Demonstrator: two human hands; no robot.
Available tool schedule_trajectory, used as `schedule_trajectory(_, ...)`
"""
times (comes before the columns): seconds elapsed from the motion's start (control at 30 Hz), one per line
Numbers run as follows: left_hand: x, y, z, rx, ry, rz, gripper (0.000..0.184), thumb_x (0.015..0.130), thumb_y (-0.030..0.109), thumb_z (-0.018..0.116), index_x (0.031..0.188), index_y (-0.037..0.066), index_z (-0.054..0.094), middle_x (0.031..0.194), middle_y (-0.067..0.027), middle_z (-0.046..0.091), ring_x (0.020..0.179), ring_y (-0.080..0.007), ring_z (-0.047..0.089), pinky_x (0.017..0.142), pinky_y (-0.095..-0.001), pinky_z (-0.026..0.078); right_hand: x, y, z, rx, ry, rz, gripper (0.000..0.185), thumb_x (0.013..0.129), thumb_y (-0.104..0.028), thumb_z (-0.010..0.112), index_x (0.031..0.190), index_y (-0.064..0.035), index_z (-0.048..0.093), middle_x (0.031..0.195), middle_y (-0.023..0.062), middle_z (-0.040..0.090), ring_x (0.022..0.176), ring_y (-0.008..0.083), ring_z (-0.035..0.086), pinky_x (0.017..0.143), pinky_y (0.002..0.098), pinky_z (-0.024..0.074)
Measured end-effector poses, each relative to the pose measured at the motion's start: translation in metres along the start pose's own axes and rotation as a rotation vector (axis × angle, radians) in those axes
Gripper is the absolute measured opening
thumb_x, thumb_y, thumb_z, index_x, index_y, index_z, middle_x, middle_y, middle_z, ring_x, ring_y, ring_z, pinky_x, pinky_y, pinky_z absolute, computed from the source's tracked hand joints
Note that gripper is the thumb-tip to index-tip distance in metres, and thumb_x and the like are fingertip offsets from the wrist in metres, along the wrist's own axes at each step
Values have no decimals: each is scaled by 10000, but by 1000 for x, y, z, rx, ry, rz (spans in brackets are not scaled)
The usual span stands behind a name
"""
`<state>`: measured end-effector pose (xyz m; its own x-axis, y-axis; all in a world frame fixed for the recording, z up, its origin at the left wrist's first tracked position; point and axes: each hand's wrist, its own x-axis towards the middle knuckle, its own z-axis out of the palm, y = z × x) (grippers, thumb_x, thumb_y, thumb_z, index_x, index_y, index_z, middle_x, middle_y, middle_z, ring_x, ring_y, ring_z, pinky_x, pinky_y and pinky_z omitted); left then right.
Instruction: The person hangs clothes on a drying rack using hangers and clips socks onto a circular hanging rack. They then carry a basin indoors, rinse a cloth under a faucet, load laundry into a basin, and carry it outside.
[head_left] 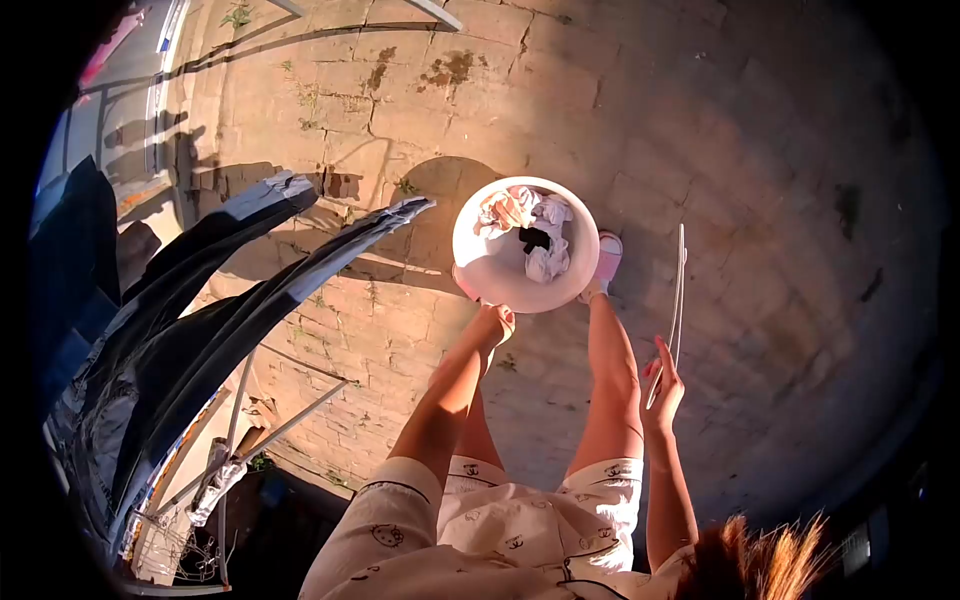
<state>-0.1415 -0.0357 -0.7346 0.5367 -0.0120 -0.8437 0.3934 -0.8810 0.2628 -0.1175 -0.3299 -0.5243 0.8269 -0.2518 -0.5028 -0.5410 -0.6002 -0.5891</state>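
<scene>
One Grip on the Tub, One on a Thin White Thing

The left grip is clamped on the edge of a round white tub. It holds the side closest to the person, a bit to the left of the middle. So the tub touches the left grip and sits just past it, in front of the person. Its top faces up, and it hides parts of the feet.

The right grip is closed around a long, thin white thing. Most of it sticks out past the fingers, away from the person, and a short end pokes out below. I can't tell what it is. This grip is well apart from the tub, off to the right.

Inside the tub, white clothes lie crumpled on the right. A peach-pink cloth lies at the far side, and a small black cloth is near the middle.

A pink and white shoe peeks out beside the tub. The ground is made of flat stones. On the left, long dark clothes reach toward the tub, with thin metal bars below them.
</scene>
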Motion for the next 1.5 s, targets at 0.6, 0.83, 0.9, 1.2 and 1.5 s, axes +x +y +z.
schedule_trajectory(0.6,199,-50,136,-152,352,82,69,701,102,569,694,33,574,842,-133,573,747,-323,554,649,-391,454,57,52,52,-66,-119,92,272,822,0,472,1070,9,582,629,66,522,526,97,469,513,228,404)
schedule_trajectory(0.83,128,-63,135,-437,370,-14,66,749,93,548,766,35,519,620,-84,571,566,-178,555,580,-279,463,44,11,40,22,-190,89,280,835,1,461,1088,-28,578,706,75,567,558,61,446,528,207,395)
schedule_trajectory(0.9,158,-65,154,-651,243,-135,161,769,93,541,910,23,507,917,-118,569,810,-204,567,662,-297,470,47,5,38,-10,-191,122,276,819,11,482,1073,-23,584,799,104,598,568,67,481,536,207,408)
schedule_trajectory(1.2,272,-31,190,-1131,150,-486,268,758,69,620,994,20,500,844,-42,545,600,-116,521,564,-239,439,48,35,60,-119,-231,196,249,832,-14,479,1053,-6,594,567,32,481,524,70,446,505,206,363)
schedule_trajectory(1.5,11,25,72,-1096,-138,-147,203,781,153,648,923,59,539,774,20,509,678,-58,481,560,-206,401,22,-4,30,27,-285,96,394,778,3,507,1170,-26,517,641,14,523,531,54,412,519,188,361)
